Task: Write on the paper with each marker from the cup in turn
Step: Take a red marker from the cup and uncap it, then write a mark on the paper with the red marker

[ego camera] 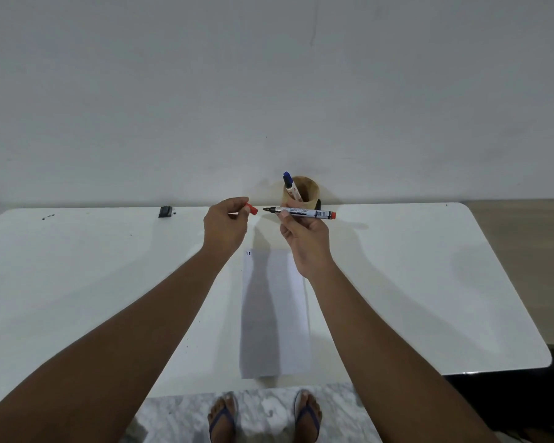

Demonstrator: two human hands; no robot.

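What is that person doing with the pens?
A person stands at a white table. The right hand holds an uncapped marker, and the left hand holds its red cap just off the tip. A blue-capped marker waits in the wooden cup. The paper below has only small marks at its top corner.

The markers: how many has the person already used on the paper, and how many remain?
Done: two small dark marks on the paper. In hand: the right hand holds the uncapped red marker; the left hand holds its cap. Left: at least the blue marker in the cup.
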